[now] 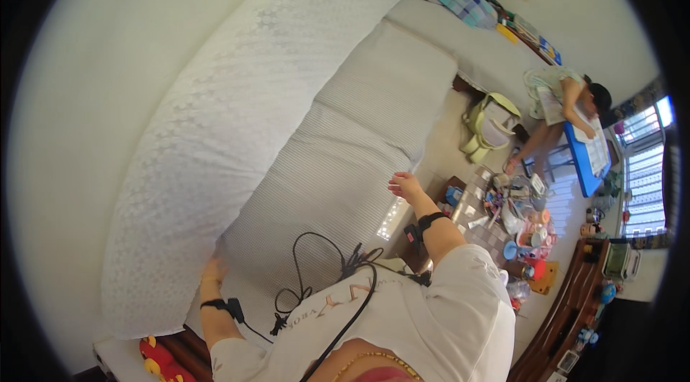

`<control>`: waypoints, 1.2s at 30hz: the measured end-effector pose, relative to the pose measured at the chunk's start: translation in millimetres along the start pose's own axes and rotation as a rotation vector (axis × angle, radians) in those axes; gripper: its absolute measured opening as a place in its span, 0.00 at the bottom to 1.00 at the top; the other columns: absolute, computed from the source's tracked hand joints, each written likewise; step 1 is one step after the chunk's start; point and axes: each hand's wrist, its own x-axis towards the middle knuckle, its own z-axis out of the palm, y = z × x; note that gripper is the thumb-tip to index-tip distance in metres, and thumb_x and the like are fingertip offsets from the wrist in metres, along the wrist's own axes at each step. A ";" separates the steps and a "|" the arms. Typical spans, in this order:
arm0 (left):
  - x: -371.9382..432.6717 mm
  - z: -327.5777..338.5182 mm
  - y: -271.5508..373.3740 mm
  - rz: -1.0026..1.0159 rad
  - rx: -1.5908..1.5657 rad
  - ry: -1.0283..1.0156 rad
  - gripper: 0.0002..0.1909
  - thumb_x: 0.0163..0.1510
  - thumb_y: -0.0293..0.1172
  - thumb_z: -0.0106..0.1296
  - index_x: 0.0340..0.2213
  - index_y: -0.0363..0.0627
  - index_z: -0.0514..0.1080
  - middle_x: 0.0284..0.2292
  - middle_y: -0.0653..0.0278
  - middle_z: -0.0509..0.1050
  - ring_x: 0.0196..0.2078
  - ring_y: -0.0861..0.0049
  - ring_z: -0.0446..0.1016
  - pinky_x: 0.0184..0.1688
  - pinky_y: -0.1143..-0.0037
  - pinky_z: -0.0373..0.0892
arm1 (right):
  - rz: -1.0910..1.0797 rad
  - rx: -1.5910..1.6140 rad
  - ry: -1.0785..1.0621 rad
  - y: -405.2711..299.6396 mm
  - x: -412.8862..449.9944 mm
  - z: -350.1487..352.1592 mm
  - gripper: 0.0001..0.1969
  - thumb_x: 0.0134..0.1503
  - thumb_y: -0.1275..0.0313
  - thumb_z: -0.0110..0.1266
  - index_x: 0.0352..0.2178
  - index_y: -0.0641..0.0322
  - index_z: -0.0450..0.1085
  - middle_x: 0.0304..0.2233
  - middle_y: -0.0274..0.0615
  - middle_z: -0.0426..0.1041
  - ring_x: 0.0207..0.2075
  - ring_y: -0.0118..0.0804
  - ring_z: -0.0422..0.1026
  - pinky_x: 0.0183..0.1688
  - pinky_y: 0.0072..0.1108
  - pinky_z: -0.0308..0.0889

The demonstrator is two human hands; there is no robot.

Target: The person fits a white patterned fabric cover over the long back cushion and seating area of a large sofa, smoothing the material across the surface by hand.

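A long sofa stretches before me. A white patterned lace cover (pixel 215 128) drapes its back, and a grey ribbed seat pad (pixel 334 166) lies over its seat, with creases in the middle. At the lower edge of the white cover, where it meets the pad, is my left hand (pixel 214 269). It is blurred, and whether its fingers grip the cloth cannot be told. My right hand (pixel 405 186) is over the front edge of the seat pad, its fingers a little apart and nothing in them. Black straps with small devices circle both forearms.
Black cables (pixel 323 252) hang in front of my shirt. To the right stands a low table (pixel 474 204) crowded with household items. Beyond it are a green backpack (pixel 490 123) on the floor and a seated person (pixel 566 96) bent over a blue desk (pixel 579 166). A red plush toy (pixel 161 358) lies at lower left.
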 end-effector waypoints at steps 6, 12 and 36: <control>-125.2 98.1 -91.5 -0.204 -0.200 -0.054 0.26 0.44 0.35 0.55 0.46 0.44 0.66 0.44 0.52 0.68 0.45 0.63 0.68 0.43 0.67 0.66 | -0.083 -0.066 -0.002 -38.8 -19.8 -26.5 0.18 0.52 0.68 0.50 0.43 0.62 0.59 0.34 0.44 0.70 0.34 0.37 0.72 0.33 0.23 0.67; -185.3 177.8 -75.8 -0.490 -0.183 -0.280 0.24 0.45 0.42 0.52 0.45 0.49 0.68 0.47 0.56 0.67 0.49 0.60 0.66 0.51 0.66 0.61 | -0.045 -0.058 -0.009 -76.0 20.8 -64.9 0.15 0.52 0.68 0.51 0.41 0.60 0.61 0.34 0.43 0.70 0.33 0.37 0.72 0.33 0.24 0.67; -35.3 79.8 403.2 0.126 -0.250 0.358 0.25 0.47 0.35 0.53 0.47 0.42 0.63 0.49 0.55 0.64 0.53 0.62 0.60 0.54 0.69 0.57 | -0.021 -0.124 -0.263 -361.9 225.4 -170.8 0.12 0.54 0.69 0.48 0.40 0.61 0.62 0.31 0.43 0.71 0.31 0.35 0.72 0.28 0.20 0.68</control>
